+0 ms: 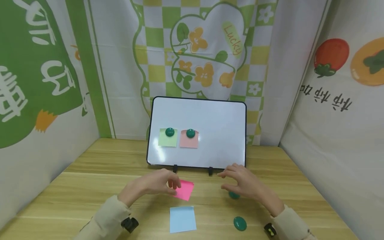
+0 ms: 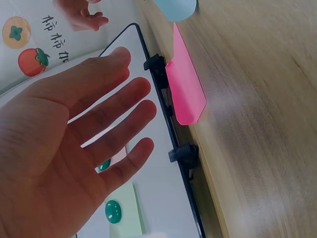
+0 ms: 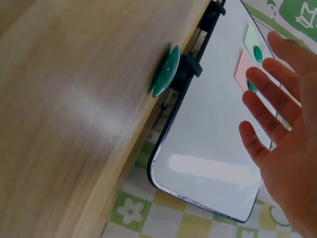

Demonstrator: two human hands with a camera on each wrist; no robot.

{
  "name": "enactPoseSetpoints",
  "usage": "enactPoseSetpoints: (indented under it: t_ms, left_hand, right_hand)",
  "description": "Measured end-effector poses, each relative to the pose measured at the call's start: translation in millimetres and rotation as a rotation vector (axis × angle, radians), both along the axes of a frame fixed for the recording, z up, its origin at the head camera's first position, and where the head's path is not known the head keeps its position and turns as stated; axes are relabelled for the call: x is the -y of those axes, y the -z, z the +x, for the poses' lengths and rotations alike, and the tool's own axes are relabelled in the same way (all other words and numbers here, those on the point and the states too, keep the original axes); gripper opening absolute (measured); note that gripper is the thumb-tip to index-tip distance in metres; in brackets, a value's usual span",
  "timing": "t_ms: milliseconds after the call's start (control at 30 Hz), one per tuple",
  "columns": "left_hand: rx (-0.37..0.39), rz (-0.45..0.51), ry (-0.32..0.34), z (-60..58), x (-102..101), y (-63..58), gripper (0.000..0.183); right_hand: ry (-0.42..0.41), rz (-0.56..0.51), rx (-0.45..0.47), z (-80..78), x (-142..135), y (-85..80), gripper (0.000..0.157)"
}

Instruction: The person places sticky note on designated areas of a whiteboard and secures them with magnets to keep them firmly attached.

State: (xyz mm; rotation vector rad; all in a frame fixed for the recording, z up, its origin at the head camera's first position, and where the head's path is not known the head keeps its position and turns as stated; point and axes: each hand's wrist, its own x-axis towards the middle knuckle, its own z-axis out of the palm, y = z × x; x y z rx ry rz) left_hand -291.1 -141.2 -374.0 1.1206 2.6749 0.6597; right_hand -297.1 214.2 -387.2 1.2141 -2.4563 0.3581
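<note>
My left hand (image 1: 157, 182) hovers at a bright pink sticky note (image 1: 186, 190) on the table, overlapping it in the head view. In the left wrist view its fingers are loosely extended, with nothing in them, and the pink note (image 2: 188, 94) lies apart from the fingertips. My right hand (image 1: 242, 180) is above a round green magnet (image 1: 234, 195), partly covering it in the head view. Its relaxed fingers hold nothing in the right wrist view, where that magnet (image 3: 167, 72) sits on the wood. A blue sticky note (image 1: 182, 219) and another green magnet (image 1: 240, 223) lie nearer me.
A whiteboard (image 1: 222, 133) leans on black clip feet (image 1: 210, 171) at the back. A light green note (image 1: 163, 141) and a pale pink note (image 1: 189, 143) hang on it, each under a green magnet (image 1: 169, 132). Printed curtains (image 1: 114, 66) surround the wooden table (image 1: 90, 186).
</note>
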Motion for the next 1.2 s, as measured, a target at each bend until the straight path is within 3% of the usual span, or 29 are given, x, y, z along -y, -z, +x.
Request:
enactPoseSetpoints:
  t_ms: [133,300,467,667,1200]
  left_hand:
    - [0.006,-0.019,0.014,2.4,-0.9,-0.9,0.021]
    - [0.048,-0.043,0.006,5.9,-2.6,-3.0,0.019]
    - [0.109,-0.085,-0.01,9.7,-5.0,-1.0,0.017]
    - [0.122,-0.118,0.008,12.6,-9.8,3.6,0.015]
    - [0.152,-0.137,0.021,16.1,-13.4,6.6,0.017]
  right_hand:
    - [-0.051,0.006,-0.004,-0.4,-1.6,1.4,0.033]
    - [-0.14,0.065,0.071,0.3,-4.9,-0.7,0.032]
    - [-0.199,0.126,0.215,3.9,-6.0,-4.0,0.031]
    - [-0.144,0.205,0.423,7.7,-7.2,-4.2,0.036]
    - [-0.206,0.236,0.406,21.9,-18.9,4.6,0.034]
